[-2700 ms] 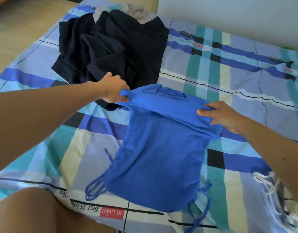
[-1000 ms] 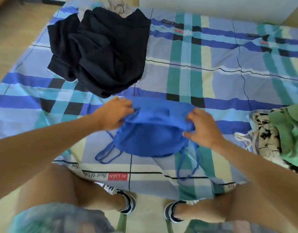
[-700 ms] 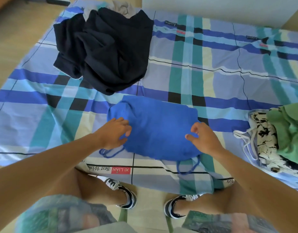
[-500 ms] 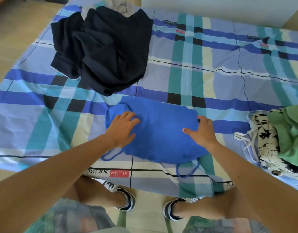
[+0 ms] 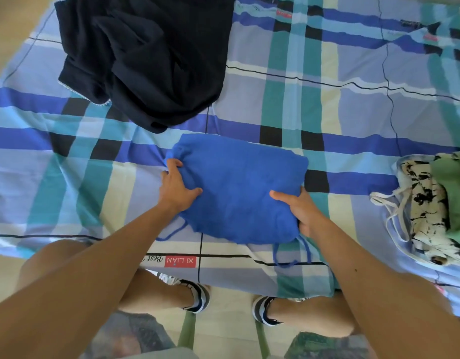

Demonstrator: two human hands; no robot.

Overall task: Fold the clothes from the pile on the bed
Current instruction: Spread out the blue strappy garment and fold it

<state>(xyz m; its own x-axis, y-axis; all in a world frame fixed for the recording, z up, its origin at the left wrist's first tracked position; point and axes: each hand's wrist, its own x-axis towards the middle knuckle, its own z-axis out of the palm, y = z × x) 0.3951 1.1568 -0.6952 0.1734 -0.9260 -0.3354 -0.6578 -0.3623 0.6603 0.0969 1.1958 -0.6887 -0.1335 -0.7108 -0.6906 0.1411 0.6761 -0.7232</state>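
Observation:
A folded blue garment (image 5: pixel 239 187) with loose drawstrings lies on the checked bed sheet (image 5: pixel 327 104) near the front edge. My left hand (image 5: pixel 175 189) grips its left edge, thumb on top and fingers curled under the cloth. My right hand (image 5: pixel 299 208) grips its right edge the same way. A pile of dark navy and black clothes (image 5: pixel 148 55) lies crumpled further back on the left.
At the right edge of the bed sits a stack of folded clothes: a white garment with black print (image 5: pixel 426 211) and a green one (image 5: pixel 454 187) on top. My legs and striped shoes (image 5: pixel 197 296) stand on the floor at the bed's front edge.
The blue garment went from spread out to folded in half. My hands moved from pressing flat on top of it to gripping its left and right edges.

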